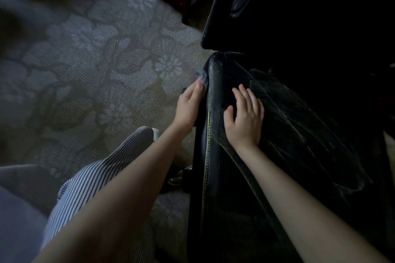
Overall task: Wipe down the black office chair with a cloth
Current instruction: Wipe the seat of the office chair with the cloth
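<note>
The chair [222, 166] is smooth black leather with a pale stitched seam and shiny streaks. The left hand [188, 109] pinches a crumpled grey cloth [203, 79] against its left edge. The right hand [245, 117] lies flat on the cushion, fingers spread, holding nothing.

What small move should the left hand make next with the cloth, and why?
Probably slide the cloth along the stitched side edge of the chair toward the person: the left hand holds it bunched at that edge's far end, while the right hand rests flat on the chair, apparently steadying it.
</note>
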A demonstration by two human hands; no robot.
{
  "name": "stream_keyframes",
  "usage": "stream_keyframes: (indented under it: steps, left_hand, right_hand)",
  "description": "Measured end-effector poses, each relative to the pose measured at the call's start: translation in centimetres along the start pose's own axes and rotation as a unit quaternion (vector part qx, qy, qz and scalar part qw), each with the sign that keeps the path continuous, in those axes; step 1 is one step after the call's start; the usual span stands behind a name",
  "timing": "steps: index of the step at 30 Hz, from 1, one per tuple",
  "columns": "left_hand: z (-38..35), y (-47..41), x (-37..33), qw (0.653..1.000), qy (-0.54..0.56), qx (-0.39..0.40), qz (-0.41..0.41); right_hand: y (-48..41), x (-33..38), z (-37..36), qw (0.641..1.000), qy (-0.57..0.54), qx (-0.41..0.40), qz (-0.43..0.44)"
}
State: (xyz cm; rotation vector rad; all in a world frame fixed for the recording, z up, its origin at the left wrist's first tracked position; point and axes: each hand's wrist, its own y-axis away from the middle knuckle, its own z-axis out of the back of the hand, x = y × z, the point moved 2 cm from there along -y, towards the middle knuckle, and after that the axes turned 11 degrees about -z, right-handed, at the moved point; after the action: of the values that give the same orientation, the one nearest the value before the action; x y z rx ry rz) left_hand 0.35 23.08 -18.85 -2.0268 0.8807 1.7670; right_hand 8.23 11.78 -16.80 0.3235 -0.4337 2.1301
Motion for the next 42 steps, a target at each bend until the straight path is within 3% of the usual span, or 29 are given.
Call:
stream_keyframes:
  steps: [7,13,17,22,29,38,42]
  left_hand:
    - [0.6,5.4,0.7,0.996,-0.092,0.0,0.002]
    - [2.0,7.7,-1.0,0.982,-0.163,0.082,0.043]
    - [2.5,6.7,-1.9,0.951,-0.289,0.105,-0.031]
    - [3.8,2.0,-4.2,0.937,-0.321,0.023,-0.135]
    - [1.5,-3.9,-2.1,0.92,-0.354,0.051,-0.162]
    - [1.5,-0.3,-2.2,0.858,-0.436,0.068,-0.263]
    - [1.3,2.1,-2.2,0.851,-0.447,0.078,-0.264]
  right_hand:
    - [0.2,-0.1,0.2,1.0,-0.004,0.019,-0.004]
    - [0.9,-0.4,0.4,0.998,0.005,0.059,0.005]
    - [1.4,-0.6,0.6,0.997,-0.001,0.076,0.017]
    - [2.0,-1.0,0.7,0.996,-0.005,0.071,0.044]
    - [2.5,-1.2,0.9,0.996,-0.012,0.053,0.069]
    - [2.3,-1.1,1.0,0.996,-0.014,0.047,0.071]
    - [2.3,-1.0,1.0,0.996,-0.015,0.045,0.069]
